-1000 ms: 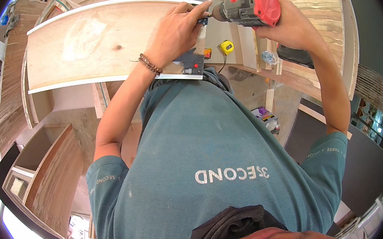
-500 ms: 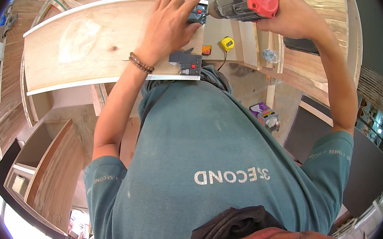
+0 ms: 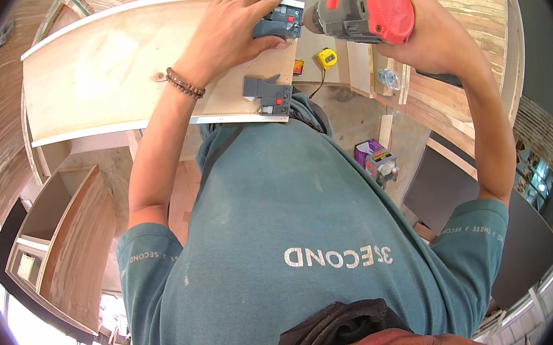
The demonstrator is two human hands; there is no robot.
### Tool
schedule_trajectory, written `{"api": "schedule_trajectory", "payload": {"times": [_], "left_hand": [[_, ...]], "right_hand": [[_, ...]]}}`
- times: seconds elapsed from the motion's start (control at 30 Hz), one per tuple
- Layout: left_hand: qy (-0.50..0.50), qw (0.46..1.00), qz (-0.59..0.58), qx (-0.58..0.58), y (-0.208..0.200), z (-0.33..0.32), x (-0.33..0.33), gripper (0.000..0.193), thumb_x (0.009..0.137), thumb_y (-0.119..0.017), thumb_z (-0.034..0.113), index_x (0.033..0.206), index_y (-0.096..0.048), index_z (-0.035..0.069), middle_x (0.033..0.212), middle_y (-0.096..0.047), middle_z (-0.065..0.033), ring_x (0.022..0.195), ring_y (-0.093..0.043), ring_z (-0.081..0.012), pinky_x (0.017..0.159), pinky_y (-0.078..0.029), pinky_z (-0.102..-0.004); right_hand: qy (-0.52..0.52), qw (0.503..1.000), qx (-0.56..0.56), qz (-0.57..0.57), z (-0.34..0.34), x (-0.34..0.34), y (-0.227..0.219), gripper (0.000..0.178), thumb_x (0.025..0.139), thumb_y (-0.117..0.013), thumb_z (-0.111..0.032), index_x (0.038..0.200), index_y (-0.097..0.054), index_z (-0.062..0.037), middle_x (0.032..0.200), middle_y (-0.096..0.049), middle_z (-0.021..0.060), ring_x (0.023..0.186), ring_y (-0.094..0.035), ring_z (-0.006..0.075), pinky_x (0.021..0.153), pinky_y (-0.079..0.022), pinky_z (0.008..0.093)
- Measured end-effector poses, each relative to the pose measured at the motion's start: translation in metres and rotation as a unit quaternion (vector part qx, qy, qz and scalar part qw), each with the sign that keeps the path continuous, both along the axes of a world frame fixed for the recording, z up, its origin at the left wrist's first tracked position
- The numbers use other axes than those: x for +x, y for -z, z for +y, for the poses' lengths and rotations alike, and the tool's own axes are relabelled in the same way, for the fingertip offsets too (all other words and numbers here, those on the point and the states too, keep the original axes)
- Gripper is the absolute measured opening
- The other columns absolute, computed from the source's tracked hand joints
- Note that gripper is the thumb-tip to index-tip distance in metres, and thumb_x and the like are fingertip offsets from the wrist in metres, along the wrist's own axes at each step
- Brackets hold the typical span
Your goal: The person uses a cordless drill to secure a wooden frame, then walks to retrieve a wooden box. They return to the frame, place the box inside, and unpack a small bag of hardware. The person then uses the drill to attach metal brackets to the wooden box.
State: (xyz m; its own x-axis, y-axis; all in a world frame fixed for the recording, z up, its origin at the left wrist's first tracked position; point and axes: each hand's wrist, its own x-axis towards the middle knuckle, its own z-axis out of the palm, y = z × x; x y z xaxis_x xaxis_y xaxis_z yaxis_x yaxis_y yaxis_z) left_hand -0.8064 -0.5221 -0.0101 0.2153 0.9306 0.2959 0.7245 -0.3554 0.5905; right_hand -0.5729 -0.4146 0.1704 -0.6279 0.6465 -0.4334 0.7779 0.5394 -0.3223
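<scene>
A pale wooden drawer (image 3: pixel 96 63), its bottom face up and its long sides white-edged, lies across in front of me. My left hand (image 3: pixel 229 30) is closed around a dark grey plastic drawer-slide clip (image 3: pixel 283 20) with a red button, holding it against the far right corner. A matching clip (image 3: pixel 275 98) sits at the near right corner. In my right hand (image 3: pixel 433 34) is a black-and-red cordless drill (image 3: pixel 354 10), its grip hidden from view. The drill's chuck points left at the held clip, close to it; whether the bit touches cannot be made out.
Beyond the drawer's right end lie a yellow tape measure (image 3: pixel 326 58) and a small red-orange box (image 3: pixel 298 67). Wooden cabinet parts (image 3: pixel 468 14) stand at the right. A purple box (image 3: pixel 369 153) is on the floor, and an open wooden carcass (image 3: pixel 66 239) stands at left.
The drill has swung slightly right and toward me. My left hand has shifted a little left, so more of the far clip shows. The drawer appears slightly lower and further left.
</scene>
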Motion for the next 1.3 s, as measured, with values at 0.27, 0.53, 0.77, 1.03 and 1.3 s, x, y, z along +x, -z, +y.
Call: {"api": "schedule_trajectory", "payload": {"times": [0.27, 0.53, 0.77, 1.03, 1.3], "left_hand": [[0.006, 1.0, -0.018, 0.006, 0.002, 0.0, -0.001, 0.07, 0.076, -0.084, 0.03, 0.139, -0.06, 0.011, 0.136, -0.061, -0.0094, 0.129, -0.053, -0.0313, 0.11, -0.041, -0.0446], [0.007, 0.999, -0.027, 0.018, 0.002, 0.0, -0.002, 0.069, 0.076, -0.085, 0.028, 0.138, -0.06, 0.009, 0.135, -0.061, -0.01, 0.127, -0.054, -0.031, 0.109, -0.042, -0.0439], [0.002, 0.999, -0.026, 0.024, 0.002, -0.001, -0.001, 0.069, 0.077, -0.084, 0.029, 0.138, -0.06, 0.009, 0.136, -0.061, -0.0106, 0.128, -0.053, -0.0313, 0.111, -0.041, -0.0434], [0.003, 0.999, -0.024, 0.028, 0.0, -0.002, -0.001, 0.069, 0.077, -0.084, 0.031, 0.138, -0.06, 0.008, 0.136, -0.061, -0.0118, 0.128, -0.053, -0.0324, 0.111, -0.041, -0.0439], [0.011, 0.999, -0.038, 0.011, -0.001, -0.003, -0.002, 0.069, 0.077, -0.084, 0.031, 0.138, -0.06, 0.009, 0.137, -0.062, -0.0126, 0.131, -0.052, -0.0332, 0.112, -0.04, -0.0438]], "right_hand": [[-0.003, 0.999, -0.016, -0.043, -0.003, -0.024, -0.007, 0.047, 0.068, -0.08, -0.011, 0.109, -0.061, 0.0008, 0.097, -0.068, 0.019, 0.091, -0.064, 0.039, 0.085, -0.052, 0.042], [-0.058, 0.998, 0.037, 0.0, -0.004, -0.02, -0.004, 0.039, 0.076, -0.077, -0.021, 0.108, -0.066, -0.0037, 0.099, -0.07, 0.0197, 0.092, -0.064, 0.0409, 0.081, -0.052, 0.0446], [-0.065, 0.997, 0.01, -0.034, -0.002, -0.022, -0.002, 0.036, 0.074, -0.078, -0.021, 0.105, -0.067, -0.0053, 0.096, -0.07, 0.0163, 0.092, -0.065, 0.0394, 0.079, -0.052, 0.0445], [-0.044, 0.998, 0.022, -0.029, -0.001, -0.02, 0.002, 0.039, 0.069, -0.079, -0.014, 0.103, -0.065, -0.0023, 0.094, -0.07, 0.0178, 0.088, -0.063, 0.0406, 0.079, -0.052, 0.0433], [-0.089, 0.991, 0.098, -0.023, 0.003, -0.001, 0.014, 0.044, 0.067, -0.08, -0.013, 0.107, -0.066, -0.0031, 0.095, -0.069, 0.0183, 0.092, -0.063, 0.0405, 0.083, -0.052, 0.0454]]}}
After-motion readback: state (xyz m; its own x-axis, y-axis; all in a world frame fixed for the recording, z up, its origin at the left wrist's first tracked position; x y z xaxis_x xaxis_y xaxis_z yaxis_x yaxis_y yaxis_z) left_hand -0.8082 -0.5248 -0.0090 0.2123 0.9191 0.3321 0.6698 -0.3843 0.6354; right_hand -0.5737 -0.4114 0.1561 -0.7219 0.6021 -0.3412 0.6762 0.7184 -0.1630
